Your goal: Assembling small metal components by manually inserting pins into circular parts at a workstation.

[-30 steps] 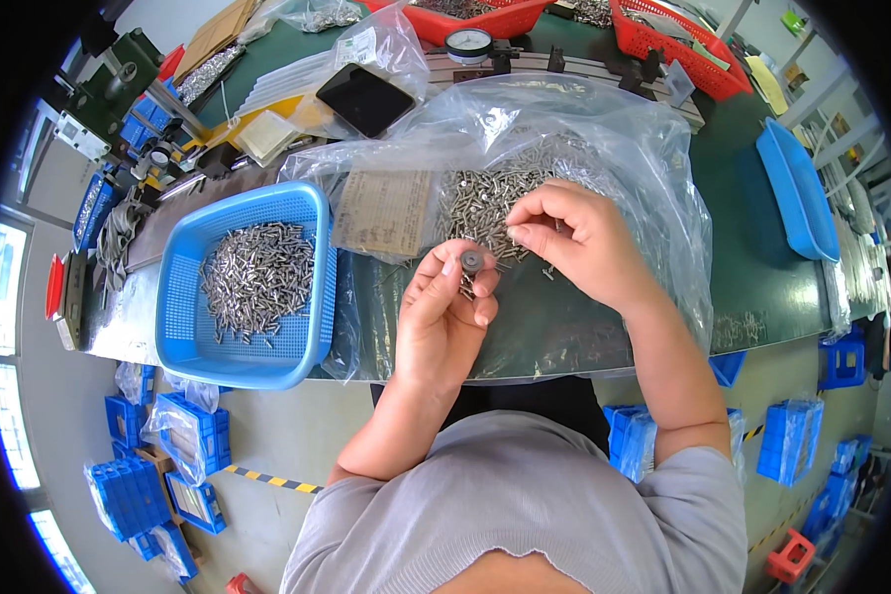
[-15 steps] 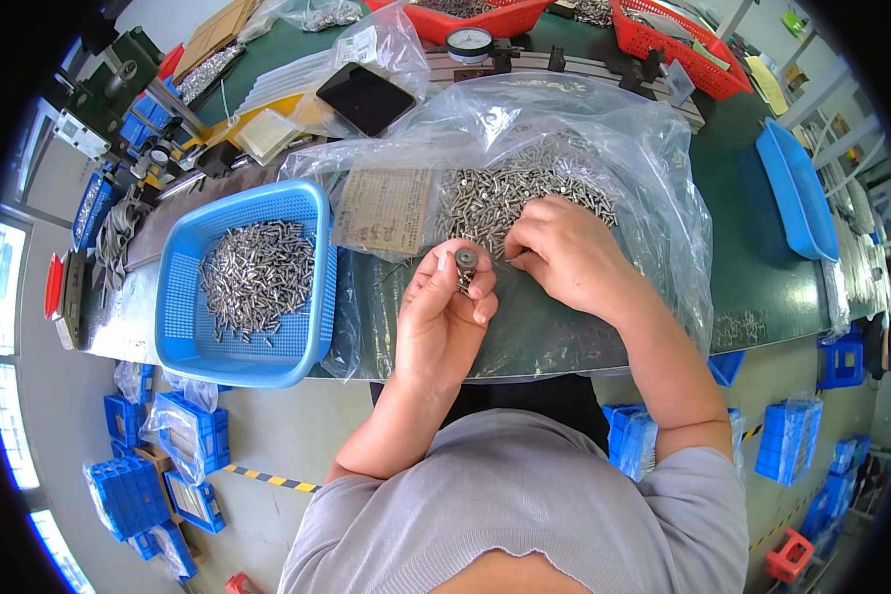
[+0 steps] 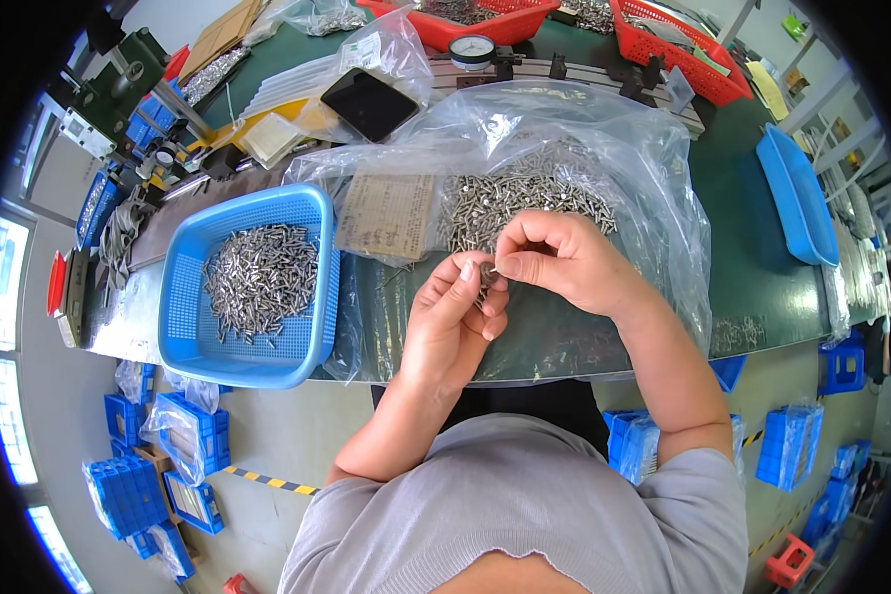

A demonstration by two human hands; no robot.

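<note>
My left hand (image 3: 444, 322) is closed around a small round metal piece (image 3: 487, 271); in the earlier frame it shows a hole in its middle. Small metal parts also show between the curled fingers. My right hand (image 3: 572, 265) pinches thumb and forefinger together right at that round piece, and whatever lies in the pinch is hidden. Just beyond the hands, a heap of small metal pins (image 3: 525, 196) rests on a clear plastic bag (image 3: 653, 198). A blue basket (image 3: 313, 342) to the left holds many similar pins (image 3: 262, 282).
A brown written card (image 3: 384, 213) lies beside the heap. Behind are a black phone (image 3: 369, 104), a dial gauge (image 3: 472, 49) on a metal rail and red baskets (image 3: 698, 69). A blue tray (image 3: 797, 198) stands at the right edge. Blue crates (image 3: 193, 436) stand on the floor.
My right hand has moved from the edge of the pin heap toward me and left, and now meets the round piece in my left hand. The left hand has shifted slightly.
</note>
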